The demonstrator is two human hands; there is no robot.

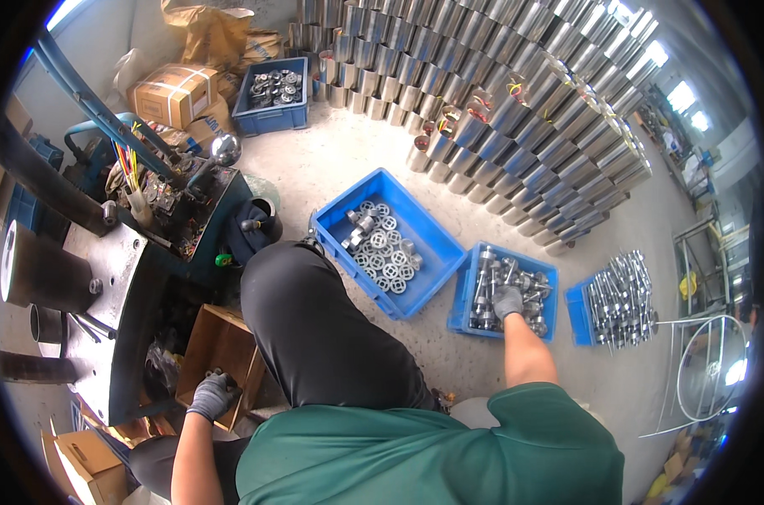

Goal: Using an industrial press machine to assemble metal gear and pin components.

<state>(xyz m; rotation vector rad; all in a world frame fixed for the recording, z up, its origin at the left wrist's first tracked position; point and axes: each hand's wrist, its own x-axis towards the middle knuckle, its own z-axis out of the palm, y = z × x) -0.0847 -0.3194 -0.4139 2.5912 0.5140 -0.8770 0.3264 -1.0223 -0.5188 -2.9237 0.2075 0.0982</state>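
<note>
My right hand (508,301), in a grey glove, reaches into a blue bin (459,313) of metal shafts with thick round bodies (484,290). Its fingers are curled around one of these shafts, partly hidden among the others. On the left, my left hand (212,397), also gloved in grey, is closed over an open wooden box (198,349) beside my leg. Something small and metallic shows at its fingertips, too small to name. Between my knee and the right bin lies a larger blue bin (436,268) with round, spoked metal end caps (386,252).
A press machine with a steel table (117,337) and a ball-ended lever (225,150) stands left. Stacked metal cylinders (483,118) line the far side. Long thin shafts (622,299) fill a blue crate at right. Another blue bin (270,118) and a cardboard carton (173,94) sit far left.
</note>
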